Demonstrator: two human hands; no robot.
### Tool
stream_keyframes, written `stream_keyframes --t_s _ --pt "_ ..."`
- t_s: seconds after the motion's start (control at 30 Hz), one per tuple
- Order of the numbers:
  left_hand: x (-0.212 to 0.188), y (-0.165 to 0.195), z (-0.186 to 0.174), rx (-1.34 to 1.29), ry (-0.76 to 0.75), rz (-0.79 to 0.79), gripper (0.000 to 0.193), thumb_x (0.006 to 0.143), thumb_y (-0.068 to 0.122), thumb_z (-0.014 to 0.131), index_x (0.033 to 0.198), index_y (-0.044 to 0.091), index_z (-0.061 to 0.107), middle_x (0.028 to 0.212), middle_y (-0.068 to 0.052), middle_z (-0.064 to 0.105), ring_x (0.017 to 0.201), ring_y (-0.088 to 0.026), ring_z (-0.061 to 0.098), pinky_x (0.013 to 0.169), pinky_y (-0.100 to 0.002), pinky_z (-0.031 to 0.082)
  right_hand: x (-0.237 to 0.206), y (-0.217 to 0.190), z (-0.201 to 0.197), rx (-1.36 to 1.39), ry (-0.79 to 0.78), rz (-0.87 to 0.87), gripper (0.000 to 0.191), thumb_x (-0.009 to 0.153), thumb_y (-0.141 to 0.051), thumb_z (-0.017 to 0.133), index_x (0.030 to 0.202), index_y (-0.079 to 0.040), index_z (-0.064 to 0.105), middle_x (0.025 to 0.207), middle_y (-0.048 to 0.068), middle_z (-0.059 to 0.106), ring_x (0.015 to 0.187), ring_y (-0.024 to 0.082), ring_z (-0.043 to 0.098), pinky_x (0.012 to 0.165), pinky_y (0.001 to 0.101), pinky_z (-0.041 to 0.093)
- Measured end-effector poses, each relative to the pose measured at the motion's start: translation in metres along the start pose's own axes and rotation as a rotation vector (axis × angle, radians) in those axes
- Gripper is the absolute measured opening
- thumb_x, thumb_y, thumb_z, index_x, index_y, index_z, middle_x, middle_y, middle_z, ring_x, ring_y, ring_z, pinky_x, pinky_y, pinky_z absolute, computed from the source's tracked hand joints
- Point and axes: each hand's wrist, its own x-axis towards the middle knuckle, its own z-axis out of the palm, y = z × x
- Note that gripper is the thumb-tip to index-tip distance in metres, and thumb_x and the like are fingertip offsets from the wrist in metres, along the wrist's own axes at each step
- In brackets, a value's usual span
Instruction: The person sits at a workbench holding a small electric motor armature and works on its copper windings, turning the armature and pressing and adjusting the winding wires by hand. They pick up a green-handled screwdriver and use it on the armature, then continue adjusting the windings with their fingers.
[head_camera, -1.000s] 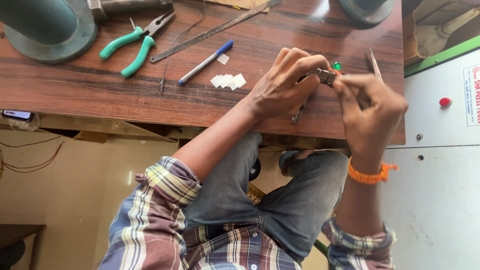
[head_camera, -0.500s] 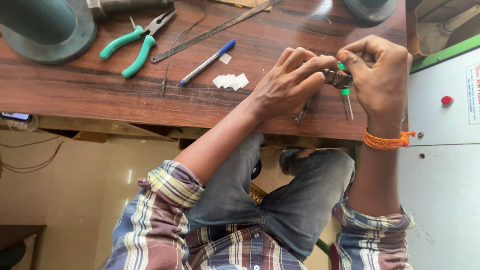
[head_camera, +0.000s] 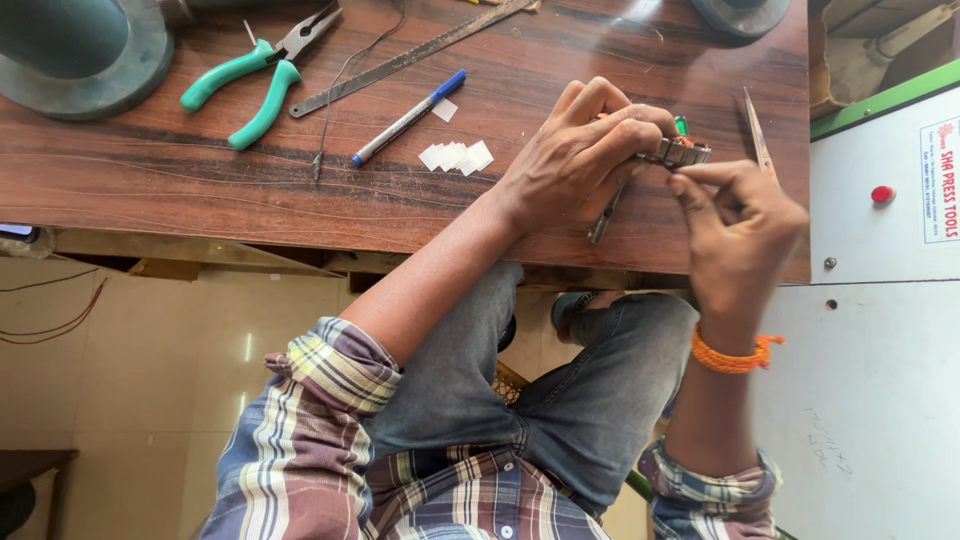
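Note:
My left hand (head_camera: 580, 150) rests on the brown wooden table (head_camera: 200, 190) with its fingers curled around a small silvery metal part (head_camera: 684, 152). My right hand (head_camera: 740, 235), with an orange band on its wrist, pinches the near end of that part between thumb and forefinger. A small green piece (head_camera: 681, 125) shows just behind the part. A thin metal rod (head_camera: 604, 218) sticks out from under my left hand toward the table's near edge.
Green-handled pliers (head_camera: 250, 80), a blue-capped pen (head_camera: 408, 118), a long metal strip (head_camera: 410, 58), a thin wire and small white paper bits (head_camera: 457, 156) lie left of my hands. A pointed metal blade (head_camera: 757, 135) lies to the right. A teal round base (head_camera: 80, 50) stands far left, a white cabinet (head_camera: 880, 330) at right.
My right hand rose over the metal part with a green-tipped tool, then dropped back toward the table's near edge, pinching the part's end. My left hand stayed in place.

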Motion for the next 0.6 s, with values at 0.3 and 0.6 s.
stream_keyframes --t_s 0.3,0.6 --pt "-0.005 -0.005 0.003 0.037 -0.018 -0.006 0.050 0.094 0.018 0.073 0.140 0.025 0.054 0.137 0.009 0.058 0.119 -0.022 0.052 0.110 -0.036 0.042 -0.017 0.042 0.042 0.132 0.099 -0.084 0.008 0.099 0.007 0.076 0.100 0.003 0.069 0.071 -0.004 0.051 0.066 0.001 0.037 0.058 0.0218 0.030" --pt "-0.007 0.002 -0.014 0.055 -0.114 -0.055 0.053 0.095 0.007 0.073 0.142 0.022 0.054 0.140 0.005 0.062 0.122 -0.025 0.057 0.107 -0.036 0.047 -0.027 0.041 0.072 0.332 0.133 0.000 0.008 0.095 0.008 0.072 0.099 0.001 0.072 0.069 -0.001 0.059 0.062 0.001 0.047 0.056 0.0224 0.039"
